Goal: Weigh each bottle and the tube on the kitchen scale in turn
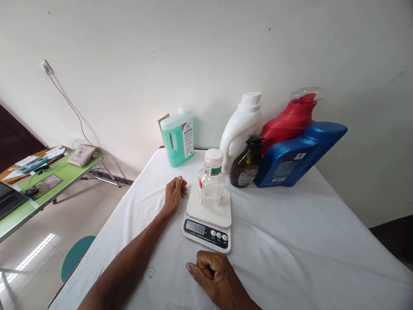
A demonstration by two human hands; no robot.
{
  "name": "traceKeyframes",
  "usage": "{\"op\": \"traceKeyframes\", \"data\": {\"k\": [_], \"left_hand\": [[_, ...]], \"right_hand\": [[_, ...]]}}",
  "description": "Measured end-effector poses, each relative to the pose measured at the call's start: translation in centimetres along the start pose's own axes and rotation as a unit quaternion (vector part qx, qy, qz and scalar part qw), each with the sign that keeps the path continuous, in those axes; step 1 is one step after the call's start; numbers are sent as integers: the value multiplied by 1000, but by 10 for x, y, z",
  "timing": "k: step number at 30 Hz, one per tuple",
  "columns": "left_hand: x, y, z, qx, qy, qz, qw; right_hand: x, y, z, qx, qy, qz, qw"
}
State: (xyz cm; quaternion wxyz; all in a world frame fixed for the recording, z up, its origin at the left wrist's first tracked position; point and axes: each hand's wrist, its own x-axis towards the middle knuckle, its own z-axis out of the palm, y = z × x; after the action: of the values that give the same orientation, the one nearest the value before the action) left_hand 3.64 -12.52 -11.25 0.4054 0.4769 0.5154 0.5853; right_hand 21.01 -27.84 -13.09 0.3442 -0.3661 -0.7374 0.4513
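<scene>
Fingers (206,270) curled under, palm hidden

A clear bottle (211,183) with a white cap and red-and-green label stood on a white scale (208,217) at centre frame; behind it were mint-green (177,137), white (240,129), dark brown (247,163), red (290,120) and blue (295,155) containers, on a white tablecloth (290,241); a lime-green table (19,211) stood at left
</scene>
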Motion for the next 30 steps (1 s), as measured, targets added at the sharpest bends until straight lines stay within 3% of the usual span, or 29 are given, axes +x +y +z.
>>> {"op": "traceKeyframes", "data": {"k": [30], "left_hand": [[5,-5,-1,50,-27,-3,998]], "right_hand": [[0,0,0,14,0,1,1000]]}}
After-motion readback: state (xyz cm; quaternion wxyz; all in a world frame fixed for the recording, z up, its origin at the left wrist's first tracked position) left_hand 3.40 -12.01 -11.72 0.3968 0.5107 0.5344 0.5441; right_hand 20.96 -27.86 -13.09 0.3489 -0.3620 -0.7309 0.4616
